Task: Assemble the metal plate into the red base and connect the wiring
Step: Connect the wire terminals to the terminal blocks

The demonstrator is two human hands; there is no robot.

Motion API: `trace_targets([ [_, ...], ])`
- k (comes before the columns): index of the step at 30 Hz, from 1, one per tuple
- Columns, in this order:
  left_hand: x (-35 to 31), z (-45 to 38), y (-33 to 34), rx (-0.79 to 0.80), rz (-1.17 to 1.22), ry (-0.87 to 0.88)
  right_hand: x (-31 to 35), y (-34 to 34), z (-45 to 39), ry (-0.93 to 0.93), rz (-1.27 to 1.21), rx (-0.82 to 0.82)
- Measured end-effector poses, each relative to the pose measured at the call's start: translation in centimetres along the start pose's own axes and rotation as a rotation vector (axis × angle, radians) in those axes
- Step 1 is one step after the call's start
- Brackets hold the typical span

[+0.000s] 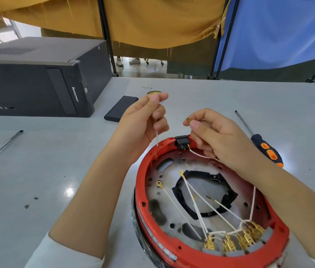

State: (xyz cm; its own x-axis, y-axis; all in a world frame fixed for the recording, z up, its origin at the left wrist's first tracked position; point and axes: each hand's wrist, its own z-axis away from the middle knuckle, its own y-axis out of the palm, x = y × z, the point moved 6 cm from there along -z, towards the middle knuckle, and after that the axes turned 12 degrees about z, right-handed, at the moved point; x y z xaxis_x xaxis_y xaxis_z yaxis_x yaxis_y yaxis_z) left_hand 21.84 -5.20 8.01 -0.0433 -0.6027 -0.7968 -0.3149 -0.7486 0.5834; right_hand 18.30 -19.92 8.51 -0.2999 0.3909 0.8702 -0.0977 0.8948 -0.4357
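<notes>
Wiring stage under way, judging by the perforated grey metal plate (pixel 197 192) already seated inside the round red plastic base (pixel 178 246), directly below both hands. Left hand (pixel 143 122) raised over the base's far-left rim, fingers curled, thumb and forefinger pinching a thin white braided wire (pixel 157 137) that hangs straight down to the rim. Right hand (pixel 210 136) just beside it, over the far rim, fingertips gripping a small brass spade terminal (pixel 188 119) with its end poking out toward the left hand; a second white lead (pixel 199 155) curving from under this palm to the black rocker switch (pixel 181 142) clipped into the rim between the two hands. Likely next: terminal lined up with a switch tab and pushed on squarely, with a firm pinch close to the metal, since the braided wire looks limp and gives no pushing force. Nearer the wrists, more white wires fanning across the plate, two ending in loose brass ring lugs (pixel 181 173), the rest gathered at a row of brass connectors (pixel 236 241) in grey blocks along the near rim. Plate dull and scorched in patches; base glossy and smooth. Beyond the right hand, an orange-and-black screwdriver (pixel 259 141) on the grey tabletop (pixel 56 171).
</notes>
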Motion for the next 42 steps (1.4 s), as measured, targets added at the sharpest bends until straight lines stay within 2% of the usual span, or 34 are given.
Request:
trace_targets([
  [3,-0.4,0.3,0.5,0.024,0.054,0.025,0.8,0.0,0.3,-0.047,0.009,0.022],
  [8,-2.7,1.0,0.8,-0.113,-0.397,0.334,0.9,-0.3,0.3,-0.069,0.01,-0.003],
  [11,-2.5,1.3,1.5,-0.056,-0.613,0.35,0.7,-0.7,0.2,-0.077,0.02,-0.07],
  [13,-1.8,1.3,2.0,0.013,-0.719,0.282,0.7,-0.6,0.1,-0.089,0.04,-0.076],
  [21,-0.8,1.1,2.1,0.033,-0.722,0.216,0.2,-0.1,0.2,-0.065,0.025,-0.04],
  [25,-0.1,0.8,1.9,-0.013,-0.725,0.167,0.2,0.1,0.0,-0.053,0.125,-0.05],
  [29,0.5,0.9,1.9,-0.003,-0.636,0.072,1.4,-0.9,-0.2,-0.109,0.362,-0.165],
  [31,0.5,0.9,2.0,0.004,-0.599,0.06,1.9,-1.2,-0.3,-0.111,0.364,-0.188],
  [38,0.6,0.7,1.5,-0.017,-0.576,0.054,2.7,-1.2,-0.4,0.01,0.377,-0.21],
  [42,0.0,0.5,1.2,-0.028,-0.69,0.17,2.4,-1.3,-0.6,0.084,0.411,-0.189],
])
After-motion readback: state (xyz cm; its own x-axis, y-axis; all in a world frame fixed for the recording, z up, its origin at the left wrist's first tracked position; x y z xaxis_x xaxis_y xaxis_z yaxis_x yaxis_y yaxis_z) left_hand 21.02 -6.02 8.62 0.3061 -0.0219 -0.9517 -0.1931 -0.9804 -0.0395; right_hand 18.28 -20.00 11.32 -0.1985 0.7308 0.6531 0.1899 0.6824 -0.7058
